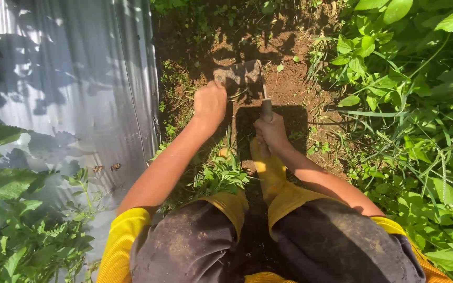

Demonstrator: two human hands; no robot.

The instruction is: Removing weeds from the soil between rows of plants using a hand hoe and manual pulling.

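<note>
Outdoors, sunlit garden strip: bare reddish-brown soil patch (284,78) ran up the middle, w/ silvery plastic mulch sheet (79,78) along the left side & dense green leafy weeds (410,105) on the right. More green leafy plants (22,209) overlapped the sheet at lower left, casting shadows on it. Small cut green weed clump (218,175) lay on the soil just above the person's knees. Person crouched, dark dusty shorts (268,246) w/ yellow trim filling the bottom of the view.

Right hand (271,131) was wrapped tight around the yellowish wooden handle (262,157) of a short hoe-like digging tool; its dark, soil-caked metal blade (242,73) sat on the soil ahead of the hand, beyond the metal neck. Left hand (209,102) was curled into a fist right at the blade's lower left edge, touching or nearly so; couldn't tell whether it pinched a weed or soil, as the fingers were hidden from the camera. Both hands were near each other, blade between & just beyond them.
</note>
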